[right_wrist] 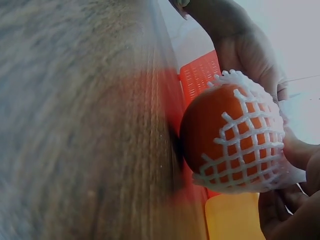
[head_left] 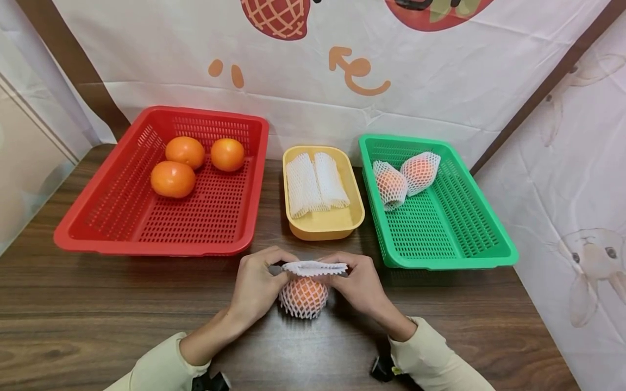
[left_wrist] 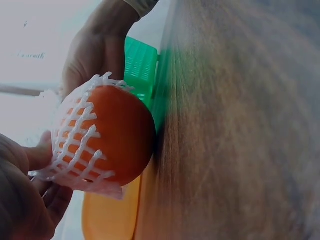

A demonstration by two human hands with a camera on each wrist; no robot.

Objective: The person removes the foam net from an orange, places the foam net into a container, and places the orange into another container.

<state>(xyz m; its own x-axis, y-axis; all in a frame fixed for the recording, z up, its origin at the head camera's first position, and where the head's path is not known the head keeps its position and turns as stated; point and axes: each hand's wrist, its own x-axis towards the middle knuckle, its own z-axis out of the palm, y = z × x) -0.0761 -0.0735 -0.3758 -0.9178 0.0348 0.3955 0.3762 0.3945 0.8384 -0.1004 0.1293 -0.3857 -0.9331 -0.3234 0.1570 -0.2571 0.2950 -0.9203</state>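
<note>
With our left hand (head_left: pixel 256 288) and right hand (head_left: pixel 359 285) pinching the foam net sleeve (head_left: pixel 313 267) above the orange fruit (head_left: pixel 303 296) on the table (head_left: pixel 98 304), we should probably pull evenly downward.

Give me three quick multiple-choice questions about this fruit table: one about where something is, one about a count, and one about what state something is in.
1. Where do the spare foam nets lie?
A. red basket
B. yellow tray
C. green basket

2. How many bare oranges are in the red basket?
A. two
B. three
C. five

3. How does the orange between the hands stand?
A. partly sleeved in a net
B. peeled
C. lying bare in a basket

Answers:
1 B, the white nets rest in the yellow tray.
2 B, three unwrapped oranges sit at the basket's far end.
3 A, the left hand and right hand hold the foam net round it; the wrist views show one side of it bare.
</note>
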